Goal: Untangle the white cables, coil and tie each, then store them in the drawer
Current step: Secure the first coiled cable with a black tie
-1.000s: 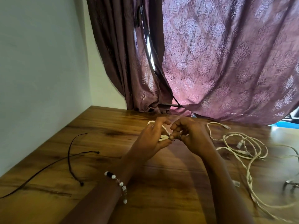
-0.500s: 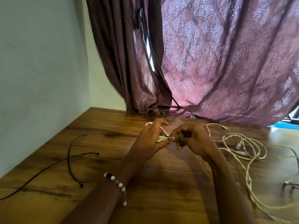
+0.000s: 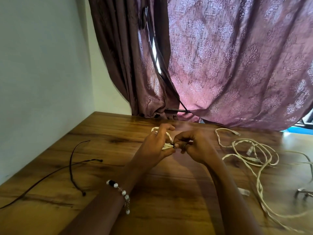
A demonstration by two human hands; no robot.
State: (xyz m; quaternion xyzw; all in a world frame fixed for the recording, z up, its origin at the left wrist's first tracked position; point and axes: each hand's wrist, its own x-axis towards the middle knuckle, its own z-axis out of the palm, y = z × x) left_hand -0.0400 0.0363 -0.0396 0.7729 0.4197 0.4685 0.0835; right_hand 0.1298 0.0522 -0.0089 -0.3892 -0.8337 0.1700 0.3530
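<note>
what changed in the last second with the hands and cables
Little moved. The right hand slid slightly right and lower, still pinching at the coiled white cable that the left hand keeps gripping. The loose white cables and the black ties stayed put on the table.

Dim room; daylight glows through curtain; edges bowed, right side blurred.

Right hand — fingers curled tighter
</note>
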